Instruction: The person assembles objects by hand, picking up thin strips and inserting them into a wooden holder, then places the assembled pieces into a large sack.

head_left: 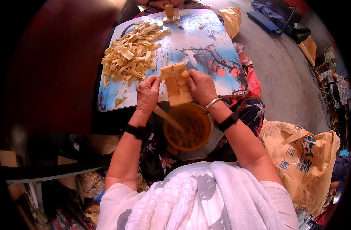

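A light wooden block (178,97) with a dark seam down its middle rests at the near edge of the table. My left hand (148,91) is closed, its thumb and fingers pinching a pale yellow strip (163,76) at the block's left side. On the other side, my right hand (202,87) pinches a similar yellow piece (184,75) against the block. Whether the two are one strip is hidden. Just below the block stands a yellow bucket (209,126) holding brownish bits, with a wooden stick (168,117) leaning in it.
Flat yellow strips lie in a heap (129,53) on the left of the picture-topped table (206,42). A second wooden block (170,14) stands at the far edge, before another person's arms (159,4). A large paper sack (298,161) stands at my right.
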Demonstrator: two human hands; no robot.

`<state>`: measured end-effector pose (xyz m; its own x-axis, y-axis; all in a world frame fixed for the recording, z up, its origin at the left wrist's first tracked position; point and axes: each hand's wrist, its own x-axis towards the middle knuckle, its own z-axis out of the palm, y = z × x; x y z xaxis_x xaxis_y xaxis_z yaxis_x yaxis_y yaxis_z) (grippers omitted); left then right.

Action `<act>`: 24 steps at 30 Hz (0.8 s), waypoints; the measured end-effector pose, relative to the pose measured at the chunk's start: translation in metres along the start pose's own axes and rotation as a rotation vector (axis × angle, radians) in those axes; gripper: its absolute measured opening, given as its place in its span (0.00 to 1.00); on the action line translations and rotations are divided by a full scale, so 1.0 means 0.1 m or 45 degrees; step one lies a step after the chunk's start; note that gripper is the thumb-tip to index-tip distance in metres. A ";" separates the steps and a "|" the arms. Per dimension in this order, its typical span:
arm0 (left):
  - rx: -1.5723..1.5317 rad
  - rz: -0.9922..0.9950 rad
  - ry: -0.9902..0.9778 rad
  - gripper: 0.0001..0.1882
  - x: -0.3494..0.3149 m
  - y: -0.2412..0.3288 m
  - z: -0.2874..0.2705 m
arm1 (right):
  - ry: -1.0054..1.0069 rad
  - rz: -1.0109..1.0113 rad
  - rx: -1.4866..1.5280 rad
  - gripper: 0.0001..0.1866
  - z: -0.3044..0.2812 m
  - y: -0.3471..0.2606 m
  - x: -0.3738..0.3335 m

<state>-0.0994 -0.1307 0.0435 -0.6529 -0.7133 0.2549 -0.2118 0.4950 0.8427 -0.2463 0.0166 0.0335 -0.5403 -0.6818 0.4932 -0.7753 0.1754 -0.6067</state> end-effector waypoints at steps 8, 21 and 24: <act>-0.677 -0.275 -0.196 0.06 -0.59 0.43 -0.14 | -0.389 0.151 0.296 0.09 -0.49 -0.53 -0.49; -1.701 -1.423 -0.361 0.17 -1.44 0.33 0.02 | -0.260 -0.210 0.391 0.07 -0.31 -0.79 -1.24; -1.361 -1.112 -0.342 0.11 -1.57 0.04 0.17 | -0.346 -0.157 0.447 0.05 -0.32 -0.87 -1.53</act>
<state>-0.0098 -0.0081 -0.0015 -0.7422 -0.4154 -0.5259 -0.0471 -0.7505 0.6592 -0.1066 0.1280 0.0309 -0.3095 -0.8520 0.4222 -0.6454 -0.1378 -0.7513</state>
